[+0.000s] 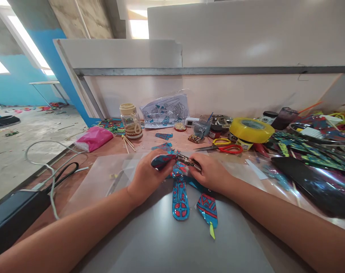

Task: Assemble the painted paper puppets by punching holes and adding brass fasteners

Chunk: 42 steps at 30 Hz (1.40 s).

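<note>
Blue-and-red patterned sheet (160, 160) sits pinched in the left hand (146, 177) in the head view, above the grey mat (138, 239), seemingly to steady it beside the metal tool (186, 160). The right hand (213, 171) curls closed around that tool, probably for firm control. Both forearms angle inward; more patterned pieces (180, 201) lie below, within easy reach.

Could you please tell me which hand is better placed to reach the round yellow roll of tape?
Probably the right hand: the roll of tape is nearer it, on that side. It holds a shiny metal tool, though; the left hand, farther away, holds a patterned blue and red piece.
</note>
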Motion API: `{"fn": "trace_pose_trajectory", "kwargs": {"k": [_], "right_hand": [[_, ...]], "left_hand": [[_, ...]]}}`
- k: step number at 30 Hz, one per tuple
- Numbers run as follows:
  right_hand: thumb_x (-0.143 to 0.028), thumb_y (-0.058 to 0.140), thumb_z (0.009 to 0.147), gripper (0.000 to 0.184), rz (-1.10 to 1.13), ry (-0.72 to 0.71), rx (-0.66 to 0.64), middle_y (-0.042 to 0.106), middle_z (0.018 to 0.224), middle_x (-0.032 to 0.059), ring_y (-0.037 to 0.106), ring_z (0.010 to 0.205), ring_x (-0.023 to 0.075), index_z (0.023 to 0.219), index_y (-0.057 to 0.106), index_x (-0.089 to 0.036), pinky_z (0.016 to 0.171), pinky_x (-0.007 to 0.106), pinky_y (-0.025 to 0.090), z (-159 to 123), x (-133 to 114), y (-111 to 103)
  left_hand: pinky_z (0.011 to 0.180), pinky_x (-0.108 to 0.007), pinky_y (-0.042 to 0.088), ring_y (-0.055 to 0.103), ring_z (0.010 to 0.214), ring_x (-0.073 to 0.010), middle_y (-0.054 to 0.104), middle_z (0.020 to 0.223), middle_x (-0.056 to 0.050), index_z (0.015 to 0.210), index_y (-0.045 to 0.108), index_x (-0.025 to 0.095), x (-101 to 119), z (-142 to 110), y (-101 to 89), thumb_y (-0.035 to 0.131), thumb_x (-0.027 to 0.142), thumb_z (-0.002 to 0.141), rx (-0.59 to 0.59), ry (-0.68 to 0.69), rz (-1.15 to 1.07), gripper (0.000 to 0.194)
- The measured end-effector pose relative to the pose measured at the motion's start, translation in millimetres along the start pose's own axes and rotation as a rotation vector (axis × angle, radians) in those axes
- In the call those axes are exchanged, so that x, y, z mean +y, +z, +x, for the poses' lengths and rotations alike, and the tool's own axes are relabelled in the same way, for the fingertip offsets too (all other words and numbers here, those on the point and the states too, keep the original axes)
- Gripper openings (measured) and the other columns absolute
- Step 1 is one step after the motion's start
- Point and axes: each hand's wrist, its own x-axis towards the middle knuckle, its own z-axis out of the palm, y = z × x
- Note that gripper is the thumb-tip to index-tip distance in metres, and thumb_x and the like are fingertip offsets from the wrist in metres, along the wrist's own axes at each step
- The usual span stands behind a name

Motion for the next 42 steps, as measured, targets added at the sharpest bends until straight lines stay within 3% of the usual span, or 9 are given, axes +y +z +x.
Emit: {"fn": "trace_pose_trajectory", "kwargs": {"k": [6, 10, 14, 22, 25, 31, 36, 39, 42], "right_hand": [[-0.040, 0.052, 0.090, 0.024, 0.413, 0.249, 0.106, 0.064, 0.082, 0.0036, 0.058, 0.074, 0.0187, 0.091, 0.061, -0.018, 0.068, 0.030, 0.044, 8.0, -2.1, -5.3], [-0.051, 0.059, 0.085, 0.034, 0.747, 0.290, -0.007, 0.059, 0.077, 0.0007, 0.056, 0.070, 0.0165, 0.092, 0.063, -0.018, 0.063, 0.027, 0.046, 8.2, -10.0, -7.8], [-0.052, 0.064, 0.082, 0.034, 0.811, 0.286, -0.045, 0.058, 0.078, 0.0005, 0.055, 0.070, 0.0157, 0.087, 0.062, -0.018, 0.064, 0.027, 0.048, 6.2, -12.3, -5.0], [-0.060, 0.070, 0.076, 0.044, 1.085, 0.333, -0.017, 0.054, 0.076, -0.0017, 0.055, 0.068, 0.0136, 0.087, 0.060, -0.019, 0.064, 0.027, 0.051, 4.7, -11.6, -2.9], [-0.055, 0.071, 0.077, 0.040, 1.076, 0.337, -0.061, 0.057, 0.080, -0.0006, 0.057, 0.070, 0.0143, 0.091, 0.061, -0.019, 0.066, 0.028, 0.051, 5.1, -14.3, -5.5], [-0.045, 0.068, 0.081, 0.028, 0.957, 0.210, -0.126, 0.056, 0.074, -0.0018, 0.051, 0.067, 0.0123, 0.082, 0.062, -0.018, 0.062, 0.025, 0.044, 4.5, -19.8, -8.8], [-0.046, 0.064, 0.083, 0.029, 0.905, 0.221, -0.081, 0.059, 0.080, 0.0002, 0.052, 0.068, 0.0136, 0.089, 0.062, -0.018, 0.059, 0.024, 0.042, 4.5, -20.0, -8.7], [-0.038, 0.060, 0.085, 0.021, 0.694, 0.174, -0.023, 0.059, 0.077, 0.0003, 0.052, 0.067, 0.0141, 0.087, 0.062, -0.017, 0.060, 0.025, 0.041, 3.8, -16.5, -8.0], [-0.026, 0.061, 0.082, 0.009, 0.419, 0.063, 0.029, 0.059, 0.073, -0.0002, 0.051, 0.066, 0.0144, 0.084, 0.062, -0.018, 0.061, 0.025, 0.040, 1.9, -11.7, -5.7]], "left_hand": [[0.061, -0.026, 0.053, 0.065, 0.069, -0.0166, 0.070, 0.076, -0.002, 0.082, 0.066, 0.018, -1.3, -0.4, -1.4, 0.051, 0.039, 0.094, -0.134, -0.219, -0.174, 0.028], [0.045, -0.023, 0.050, 0.059, 0.047, -0.0134, 0.063, 0.057, 0.002, 0.080, 0.063, 0.019, -0.6, -1.1, 1.0, 0.052, 0.043, 0.093, -0.282, -0.336, -0.354, 0.030], [0.054, -0.026, 0.058, 0.069, 0.060, -0.0170, 0.071, 0.069, -0.001, 0.099, 0.065, 0.019, -0.2, -0.4, 4.2, 0.060, 0.040, 0.089, -0.327, -0.379, -0.494, 0.024], [0.058, -0.025, 0.054, 0.066, 0.061, -0.0149, 0.071, 0.067, -0.002, 0.083, 0.069, 0.017, -3.2, -0.1, 1.7, 0.060, 0.043, 0.089, -0.323, -0.381, -0.357, 0.028], [0.060, -0.026, 0.053, 0.063, 0.059, -0.0146, 0.066, 0.063, -0.002, 0.070, 0.064, 0.017, -3.5, 0.7, -0.1, 0.050, 0.048, 0.094, -0.292, -0.330, -0.321, 0.042], [0.058, -0.024, 0.050, 0.058, 0.059, -0.0132, 0.061, 0.063, 0.000, 0.070, 0.059, 0.018, -4.3, -0.3, 2.2, 0.046, 0.048, 0.096, -0.320, -0.254, -0.290, 0.042], [0.070, -0.027, 0.055, 0.066, 0.077, -0.0167, 0.071, 0.084, -0.003, 0.090, 0.068, 0.018, -0.6, -0.6, -0.4, 0.054, 0.041, 0.093, -0.359, -0.153, -0.267, 0.027], [0.081, -0.028, 0.055, 0.068, 0.094, -0.0192, 0.073, 0.106, -0.006, 0.112, 0.068, 0.020, 3.7, 0.0, -3.4, 0.058, 0.039, 0.091, -0.260, -0.155, -0.247, 0.030], [0.076, -0.028, 0.055, 0.069, 0.088, -0.0192, 0.074, 0.102, -0.007, 0.115, 0.068, 0.020, 5.7, 0.8, -2.8, 0.064, 0.037, 0.087, -0.205, -0.184, -0.201, 0.034]]}}
